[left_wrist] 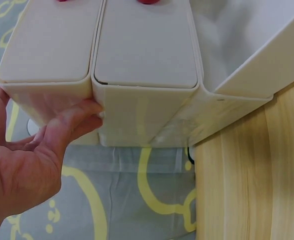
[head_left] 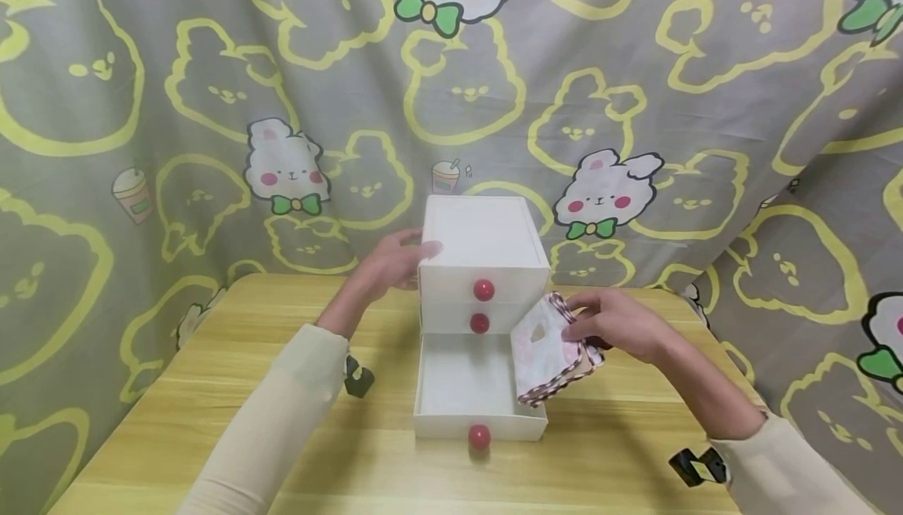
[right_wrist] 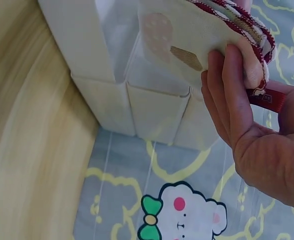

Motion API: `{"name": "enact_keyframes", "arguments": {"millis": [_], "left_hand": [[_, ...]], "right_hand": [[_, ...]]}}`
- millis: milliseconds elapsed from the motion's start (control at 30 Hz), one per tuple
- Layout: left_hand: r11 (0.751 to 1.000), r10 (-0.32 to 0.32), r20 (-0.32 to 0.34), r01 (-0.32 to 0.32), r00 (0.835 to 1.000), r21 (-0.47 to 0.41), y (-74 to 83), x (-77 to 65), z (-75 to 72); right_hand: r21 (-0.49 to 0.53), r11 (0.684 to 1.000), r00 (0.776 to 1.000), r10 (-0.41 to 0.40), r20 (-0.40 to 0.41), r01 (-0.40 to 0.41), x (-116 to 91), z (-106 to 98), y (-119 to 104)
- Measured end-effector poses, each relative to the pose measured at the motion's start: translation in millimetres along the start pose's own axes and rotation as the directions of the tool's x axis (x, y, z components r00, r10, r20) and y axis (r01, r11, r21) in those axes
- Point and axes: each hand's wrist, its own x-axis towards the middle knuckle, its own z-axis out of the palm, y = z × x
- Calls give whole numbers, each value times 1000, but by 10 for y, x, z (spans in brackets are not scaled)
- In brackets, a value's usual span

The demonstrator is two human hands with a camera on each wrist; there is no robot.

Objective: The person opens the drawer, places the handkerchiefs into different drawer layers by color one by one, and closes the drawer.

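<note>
A white three-drawer storage box (head_left: 487,233) with round red knobs stands on the table, its bottom drawer (head_left: 451,426) pulled out. My left hand (head_left: 395,260) rests against the box's upper left side, thumb at the top edge; in the left wrist view its fingertips touch the side wall. Over the right side of the open drawer, my right hand (head_left: 621,323) pinches a folded cloth (head_left: 539,350) between thumb and fingers. The cloth is pale, printed with pink and tan shapes, and has a dark red and white braided edge. A small red tag (right_wrist: 268,100) shows by the thumb.
The wooden table (head_left: 282,405) extends around the box. Behind it hangs a grey curtain (head_left: 367,92) with yellow outlines and white rabbits. The upper two drawers (head_left: 446,288) are closed. Black wrist mounts (head_left: 358,378) are on both sleeves.
</note>
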Motion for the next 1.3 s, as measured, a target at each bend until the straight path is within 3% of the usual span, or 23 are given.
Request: {"name": "enact_keyframes", "arguments": {"millis": [433,933,1300], "left_hand": [[1000,0,-3,0,1000,4,-5,-7,4],[1000,5,1,-5,1000,4,3,-26,-3],[1000,14,6,-14,1000,-1,-10,-17,5]], "right_hand": [[141,990,997,-23,71,13,145,305,79],[190,982,1000,4,14,-6,181,404,137],[251,968,1000,11,0,-11,232,676,249]]}}
